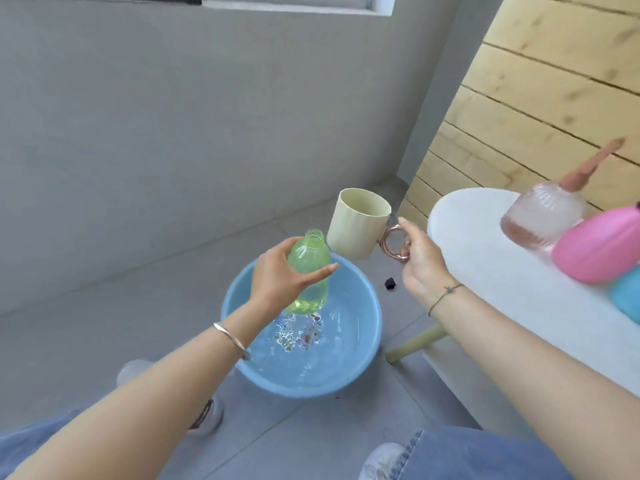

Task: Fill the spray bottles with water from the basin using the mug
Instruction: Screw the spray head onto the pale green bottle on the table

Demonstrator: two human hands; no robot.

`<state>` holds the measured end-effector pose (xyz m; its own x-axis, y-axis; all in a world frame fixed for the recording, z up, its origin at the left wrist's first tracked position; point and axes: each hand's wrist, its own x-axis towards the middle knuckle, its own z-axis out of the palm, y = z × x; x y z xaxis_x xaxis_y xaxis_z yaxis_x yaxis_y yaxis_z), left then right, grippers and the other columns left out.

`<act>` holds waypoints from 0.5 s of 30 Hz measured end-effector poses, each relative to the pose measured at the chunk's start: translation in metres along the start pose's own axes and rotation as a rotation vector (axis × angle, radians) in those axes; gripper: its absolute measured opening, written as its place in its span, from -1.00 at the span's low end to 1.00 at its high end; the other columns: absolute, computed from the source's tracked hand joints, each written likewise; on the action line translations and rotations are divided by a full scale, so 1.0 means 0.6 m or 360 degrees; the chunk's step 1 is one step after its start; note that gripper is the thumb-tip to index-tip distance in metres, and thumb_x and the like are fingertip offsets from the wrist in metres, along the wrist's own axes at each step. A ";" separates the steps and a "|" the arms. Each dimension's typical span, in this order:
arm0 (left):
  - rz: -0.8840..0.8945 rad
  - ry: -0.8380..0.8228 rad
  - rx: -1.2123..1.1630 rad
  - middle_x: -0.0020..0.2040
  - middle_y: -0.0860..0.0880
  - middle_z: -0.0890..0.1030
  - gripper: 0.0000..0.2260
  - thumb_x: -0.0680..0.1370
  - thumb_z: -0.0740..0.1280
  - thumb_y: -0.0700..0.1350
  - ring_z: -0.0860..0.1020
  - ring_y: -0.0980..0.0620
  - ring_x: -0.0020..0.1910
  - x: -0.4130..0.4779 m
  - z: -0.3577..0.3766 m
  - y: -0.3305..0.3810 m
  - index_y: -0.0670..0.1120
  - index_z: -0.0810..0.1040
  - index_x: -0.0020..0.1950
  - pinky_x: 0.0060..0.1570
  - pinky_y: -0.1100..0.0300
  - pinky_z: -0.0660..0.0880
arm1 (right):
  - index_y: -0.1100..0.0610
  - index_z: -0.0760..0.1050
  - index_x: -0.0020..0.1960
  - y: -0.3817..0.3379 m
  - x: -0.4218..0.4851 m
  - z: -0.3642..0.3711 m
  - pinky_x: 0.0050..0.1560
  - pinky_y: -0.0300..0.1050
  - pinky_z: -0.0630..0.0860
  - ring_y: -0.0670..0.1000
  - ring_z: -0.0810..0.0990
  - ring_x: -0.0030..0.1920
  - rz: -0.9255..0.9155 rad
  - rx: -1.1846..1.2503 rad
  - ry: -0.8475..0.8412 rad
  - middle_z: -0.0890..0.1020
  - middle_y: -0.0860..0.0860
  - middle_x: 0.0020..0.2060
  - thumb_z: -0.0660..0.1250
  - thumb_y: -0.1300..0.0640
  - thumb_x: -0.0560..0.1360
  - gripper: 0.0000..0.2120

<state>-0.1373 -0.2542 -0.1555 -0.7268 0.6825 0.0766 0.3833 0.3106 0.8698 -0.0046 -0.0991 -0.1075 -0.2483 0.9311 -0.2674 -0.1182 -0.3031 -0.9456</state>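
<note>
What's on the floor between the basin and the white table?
In the head view, a small black object lies on the floor between basin and table, touching neither.

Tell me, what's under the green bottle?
The basin of water, with small specks in it. The left hand holding the bottle hides part of the basin.

Translucent plastic bottle (309, 268), glossy mug (355, 227)
</note>
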 end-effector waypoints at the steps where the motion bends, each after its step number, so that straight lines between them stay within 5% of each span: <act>1: 0.0026 -0.0007 0.0001 -0.06 0.18 0.67 -0.40 0.21 0.54 0.33 0.61 0.16 -0.01 0.003 -0.004 0.015 0.08 0.60 0.14 -0.01 0.22 0.53 | 0.03 0.33 -0.43 -0.020 -0.003 -0.004 -0.21 -0.26 0.23 -0.16 0.33 -0.49 -0.0025 0.0031 -0.0013 0.34 -0.16 -0.68 0.35 0.13 0.49 -0.64; 6: 0.0207 -0.0040 0.0018 -0.08 0.17 0.67 -0.31 0.13 0.47 0.46 0.62 0.14 -0.03 0.006 -0.005 0.128 0.09 0.60 0.11 0.01 0.09 0.58 | 0.02 0.30 -0.37 -0.131 -0.009 -0.090 -0.35 -0.27 0.18 -0.15 0.22 -0.62 -0.0192 0.0158 0.0148 0.27 -0.15 -0.65 0.34 0.13 0.49 -0.67; 13: 0.0371 -0.0169 0.0014 -0.05 0.15 0.67 -0.34 0.15 0.48 0.43 0.62 0.13 -0.02 -0.011 0.056 0.246 0.07 0.61 0.11 0.04 0.07 0.58 | 0.04 0.47 -0.27 -0.175 -0.015 -0.256 -0.08 -0.26 0.39 -0.11 0.47 -0.25 -0.0231 0.0194 0.0469 0.50 -0.09 -0.31 0.42 0.11 0.45 -0.83; 15: 0.0407 -0.0218 0.0024 0.00 0.14 0.67 -0.32 0.17 0.50 0.41 0.62 0.12 0.01 -0.021 0.078 0.275 0.06 0.60 0.16 0.08 0.07 0.56 | 0.04 0.44 -0.29 -0.168 -0.019 -0.295 -0.19 -0.28 0.34 -0.14 0.42 -0.31 -0.0230 0.0197 0.0560 0.46 -0.09 -0.33 0.42 0.11 0.45 -0.80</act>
<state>-0.0381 -0.1802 -0.0357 -0.5222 0.8225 0.2254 0.5537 0.1260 0.8232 0.1803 -0.0431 -0.0422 0.1217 0.9721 -0.2004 -0.2479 -0.1657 -0.9545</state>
